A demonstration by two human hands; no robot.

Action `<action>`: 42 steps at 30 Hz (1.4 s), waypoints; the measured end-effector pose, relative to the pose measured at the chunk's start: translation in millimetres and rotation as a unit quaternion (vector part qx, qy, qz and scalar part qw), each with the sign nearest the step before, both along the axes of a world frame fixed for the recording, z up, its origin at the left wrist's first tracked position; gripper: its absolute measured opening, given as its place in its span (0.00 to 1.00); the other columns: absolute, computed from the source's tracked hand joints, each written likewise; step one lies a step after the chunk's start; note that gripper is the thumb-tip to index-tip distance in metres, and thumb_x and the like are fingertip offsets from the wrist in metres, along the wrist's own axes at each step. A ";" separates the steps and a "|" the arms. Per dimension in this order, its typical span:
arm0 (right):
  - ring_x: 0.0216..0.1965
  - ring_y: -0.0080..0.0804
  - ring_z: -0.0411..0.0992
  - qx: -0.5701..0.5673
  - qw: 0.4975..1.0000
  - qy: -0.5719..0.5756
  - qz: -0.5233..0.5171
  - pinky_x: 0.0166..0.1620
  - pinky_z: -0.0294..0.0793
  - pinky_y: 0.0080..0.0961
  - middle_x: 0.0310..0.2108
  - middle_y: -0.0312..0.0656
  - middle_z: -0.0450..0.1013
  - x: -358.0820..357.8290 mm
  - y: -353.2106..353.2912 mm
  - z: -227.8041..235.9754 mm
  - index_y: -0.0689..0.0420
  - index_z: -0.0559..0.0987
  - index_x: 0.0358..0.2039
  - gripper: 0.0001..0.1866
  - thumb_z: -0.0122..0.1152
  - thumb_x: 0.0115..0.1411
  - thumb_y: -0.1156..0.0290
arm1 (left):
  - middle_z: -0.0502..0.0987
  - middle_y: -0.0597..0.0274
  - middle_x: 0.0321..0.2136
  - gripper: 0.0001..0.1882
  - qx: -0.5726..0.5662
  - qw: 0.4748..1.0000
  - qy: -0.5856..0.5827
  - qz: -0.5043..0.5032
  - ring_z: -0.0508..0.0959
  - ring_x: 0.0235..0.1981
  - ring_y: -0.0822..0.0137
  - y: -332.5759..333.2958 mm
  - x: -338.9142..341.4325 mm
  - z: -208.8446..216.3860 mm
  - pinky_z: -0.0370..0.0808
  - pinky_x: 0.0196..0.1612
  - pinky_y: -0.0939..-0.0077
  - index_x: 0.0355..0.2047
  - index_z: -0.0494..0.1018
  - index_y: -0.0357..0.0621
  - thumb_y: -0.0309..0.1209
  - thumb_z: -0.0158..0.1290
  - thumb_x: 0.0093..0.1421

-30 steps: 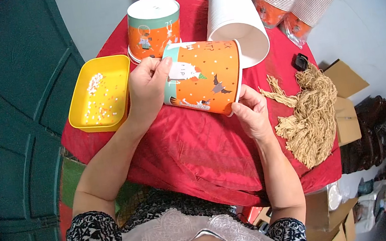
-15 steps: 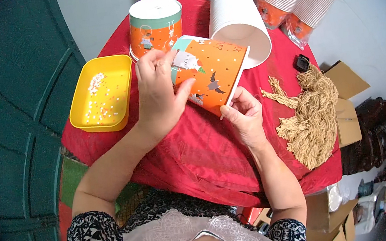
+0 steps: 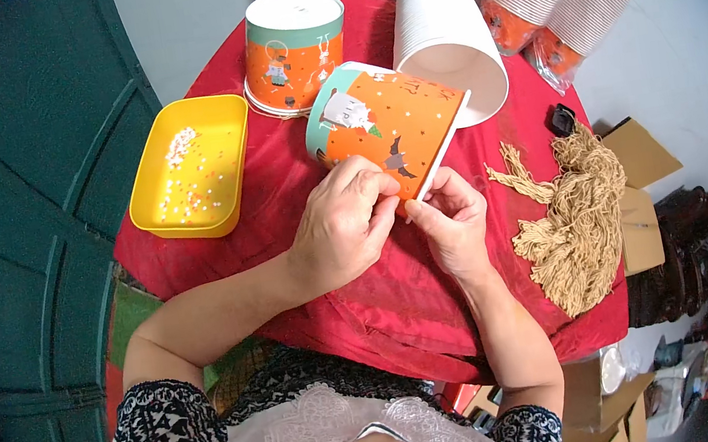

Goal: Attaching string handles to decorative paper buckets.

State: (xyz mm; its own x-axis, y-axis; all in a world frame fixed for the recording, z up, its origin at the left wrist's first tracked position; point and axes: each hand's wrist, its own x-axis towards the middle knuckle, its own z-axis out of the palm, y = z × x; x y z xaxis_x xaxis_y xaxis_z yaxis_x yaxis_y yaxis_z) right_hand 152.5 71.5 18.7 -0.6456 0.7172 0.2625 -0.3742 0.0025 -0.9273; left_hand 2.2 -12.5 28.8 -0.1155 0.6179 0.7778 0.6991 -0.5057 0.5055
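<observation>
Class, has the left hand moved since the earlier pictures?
Yes: the left hand moved right and down the picture, away from the yellow box.

Bright, even light covers the red tablecloth point(image 3: 405, 314), while the fisheye view bends and fades to grainy black.

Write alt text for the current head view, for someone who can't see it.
A person's right grip pinches the white rim of a tilted orange bucket, the left grip touching just beside it, over a red-covered table. Around it are a yellow tray of small pale bits, a matching upside-down bucket, a white ridged stack on its side and tan yarn.
</observation>
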 end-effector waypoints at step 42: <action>0.32 0.16 0.64 0.105 0.994 -0.018 0.001 0.38 0.64 0.14 0.30 0.29 0.65 -3.0 2.1 -13.6 0.58 0.72 0.32 0.09 0.61 0.55 0.85 | 0.72 0.55 0.27 0.07 0.016 0.995 -0.044 0.094 0.75 0.27 0.55 0.7 -25.0 20.4 0.72 0.30 0.66 0.29 0.68 0.40 0.17 0.55 0.53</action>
State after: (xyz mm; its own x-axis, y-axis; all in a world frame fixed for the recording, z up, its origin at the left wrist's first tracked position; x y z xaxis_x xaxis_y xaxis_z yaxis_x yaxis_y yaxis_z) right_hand 149.6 73.6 5.1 -0.6586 0.6479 0.3829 -0.3411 0.1965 -0.9193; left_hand -22.9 -11.8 49.2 -0.2945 0.5548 0.7781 0.7365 -0.3870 0.5548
